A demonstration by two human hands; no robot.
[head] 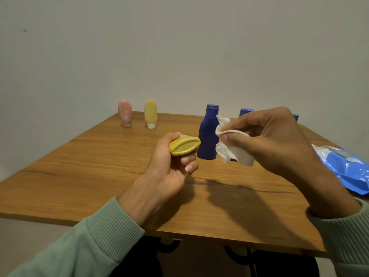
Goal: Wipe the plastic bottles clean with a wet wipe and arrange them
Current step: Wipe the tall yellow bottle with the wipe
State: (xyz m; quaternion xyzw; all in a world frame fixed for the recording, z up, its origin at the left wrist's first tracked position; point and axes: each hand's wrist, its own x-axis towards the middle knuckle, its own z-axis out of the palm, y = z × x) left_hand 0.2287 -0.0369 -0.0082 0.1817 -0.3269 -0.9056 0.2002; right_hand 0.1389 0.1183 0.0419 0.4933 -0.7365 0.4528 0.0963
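Facing the camera base-first, yellow bottle [184, 145] sits in left hand [169, 168].

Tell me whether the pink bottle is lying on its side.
No, the pink bottle stands upright on its cap, beside a standing yellow bottle.

Seen from the wearer's own head-mounted camera, a person in a pale sage-green knitted sweater [60, 256]. The left sleeve [85, 242] shows fine ribbing running the length of the forearm, with soft folds gathering toward the elbow, and ends in a closer-ribbed left cuff [117, 226] at the wrist. The right sleeve [351, 252] is of the same green knit, and its ribbed right cuff [343, 222] sits snug round the wrist. Beyond the cuffs the left grip [171, 168] and the right grip [269, 136] are bare, wrists uncovered. Short, rounded fingernails show on the left grip.
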